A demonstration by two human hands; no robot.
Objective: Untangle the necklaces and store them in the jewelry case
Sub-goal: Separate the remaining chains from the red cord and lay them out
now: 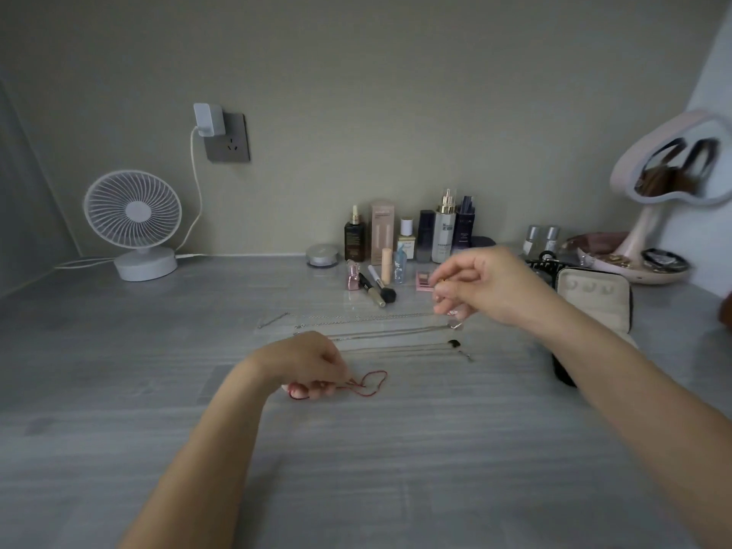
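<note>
My left hand [307, 364] rests on the grey tabletop and pinches one end of a red cord necklace [370, 384], whose loop lies to its right. My right hand [481, 285] hovers above the table with fingers curled, pinching something small and golden at its fingertips. Three thin silver chains [376, 332] lie stretched out in parallel rows between the hands, one ending in a dark pendant [454, 343]. The open beige jewelry case [592, 301] sits at the right, just behind my right wrist.
Cosmetic bottles [412, 231], a makeup brush [380, 287] and a round compact [323, 254] stand behind the chains. A white desk fan [134, 223] with its cable is at the back left. A pink mirror [669, 172] and trinket tray [641, 267] are at the back right.
</note>
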